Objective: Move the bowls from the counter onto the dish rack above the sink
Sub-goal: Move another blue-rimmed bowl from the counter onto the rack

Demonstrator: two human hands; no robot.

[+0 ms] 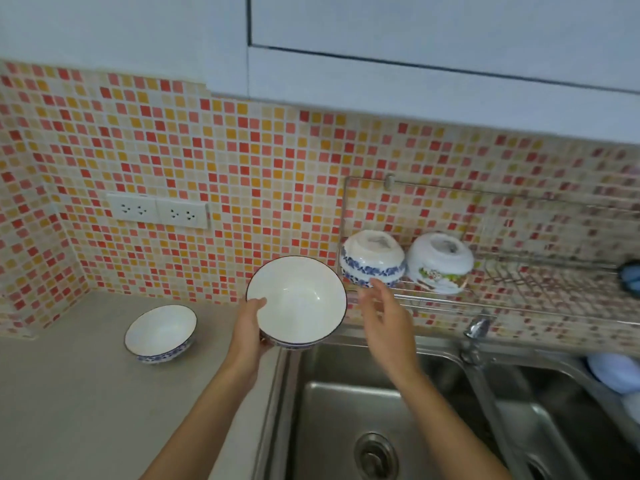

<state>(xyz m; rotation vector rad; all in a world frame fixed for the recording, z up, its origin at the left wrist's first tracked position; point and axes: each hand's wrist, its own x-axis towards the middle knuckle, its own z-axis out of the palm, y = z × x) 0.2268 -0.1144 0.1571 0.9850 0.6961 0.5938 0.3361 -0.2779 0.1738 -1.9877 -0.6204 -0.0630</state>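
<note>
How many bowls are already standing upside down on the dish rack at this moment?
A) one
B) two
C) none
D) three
B: two bowls rest upside down on the dish rack, a blue-patterned bowl and a flower-patterned bowl; a third is in the left hand, a fourth on the counter.

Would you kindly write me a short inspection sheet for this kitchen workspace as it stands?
Surface: grey counter, one bowl upright on it.
Job's things: held bowl raised by sink edge; two bowls upside down on dish rack, blue-patterned and flowered.
Clutter: blue item at rack's right end.
Grips: left hand holds bowl; right hand open, empty.
Cables: nothing seen.
Surroundings: mosaic tiles, wall sockets, steel sink, tap.
</note>
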